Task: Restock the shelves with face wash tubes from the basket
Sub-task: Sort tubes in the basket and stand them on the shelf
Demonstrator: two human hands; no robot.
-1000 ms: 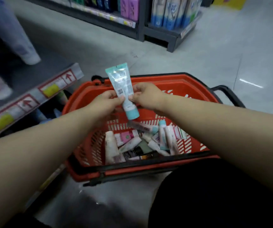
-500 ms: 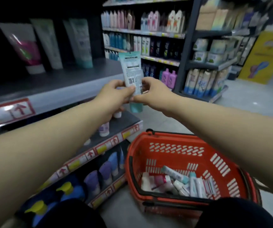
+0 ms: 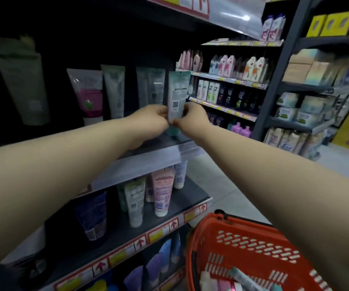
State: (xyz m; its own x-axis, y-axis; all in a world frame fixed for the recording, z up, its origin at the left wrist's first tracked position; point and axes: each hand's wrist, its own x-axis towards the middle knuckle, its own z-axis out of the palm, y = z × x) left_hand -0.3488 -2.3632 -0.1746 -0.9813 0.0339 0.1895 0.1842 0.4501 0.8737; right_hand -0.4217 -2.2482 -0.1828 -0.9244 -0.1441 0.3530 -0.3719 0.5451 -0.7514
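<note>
Waiting nearest: the red basket [image 3: 243,222] sits at 5 o'clock, with spare tubes [image 3: 239,278] lying in its bottom.
Tube place: the face wash tube [image 3: 177,93] is at 12 o'clock, just above the middle. It stands up with its cap down, right over the front of the shelf [image 3: 154,158]. I cannot tell if the cap touches the shelf.
Tube feel: I think it is light and squishy, with a smooth skin that could slip. The cap end looks hard.
Best spot to hold: low on the body, near the cap, with a soft pinch so it does not bend or squirt.
Left side: the left hand [image 3: 150,118] pinches the tube's low edge from 8 o'clock, arm stretched out long.
Right side: the right hand [image 3: 193,117] pinches the other low edge from 4 o'clock, arm out long too.
Row behind: standing tubes [image 3: 114,89] line up cap down from 9 to 12 o'clock, the last one just beside the held tube.
Far away: bottles [image 3: 232,66] fill racks at 2 o'clock.
</note>
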